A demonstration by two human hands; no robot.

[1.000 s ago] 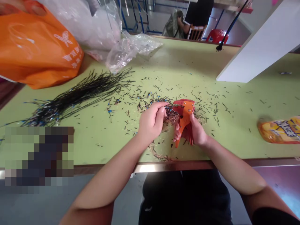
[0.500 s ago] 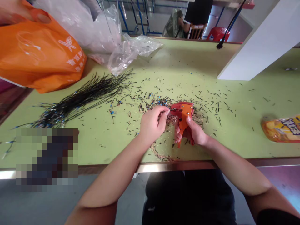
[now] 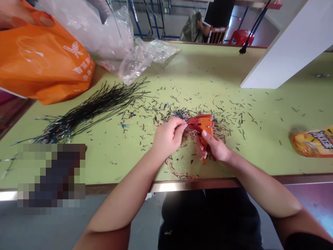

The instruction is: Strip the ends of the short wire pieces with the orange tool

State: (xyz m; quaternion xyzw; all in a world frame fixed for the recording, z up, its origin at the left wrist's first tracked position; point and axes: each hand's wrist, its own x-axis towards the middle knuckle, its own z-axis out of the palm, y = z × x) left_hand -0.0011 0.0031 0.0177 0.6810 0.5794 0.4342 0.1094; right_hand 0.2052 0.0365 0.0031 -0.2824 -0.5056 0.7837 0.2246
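Note:
My right hand (image 3: 214,146) is wrapped round the handles of an orange and red wire stripper (image 3: 206,125), whose jaws point left. At those jaws my left hand (image 3: 170,135) pinches a thin black wire (image 3: 191,124); most of the wire is hidden by the fingers and the tool. Beneath both hands lie short black offcuts, some blue-tipped bits (image 3: 179,113) and a heap of fine copper-coloured strands (image 3: 177,170). A bundle of long black wires (image 3: 96,104) with blue and bare ends rests to the left.
An orange bag (image 3: 52,69) stands at the back left beside clear plastic bags (image 3: 145,55). A white post (image 3: 283,52) and a hanging black plug (image 3: 243,50) are at the back right. A yellow snack packet (image 3: 312,142) lies right. Another person (image 3: 221,14) sits beyond the table.
The wire stripper's handles have been squeezed closer together in my right hand, and the tool has tilted slightly. My left hand stays at its jaws, still pinching the wire.

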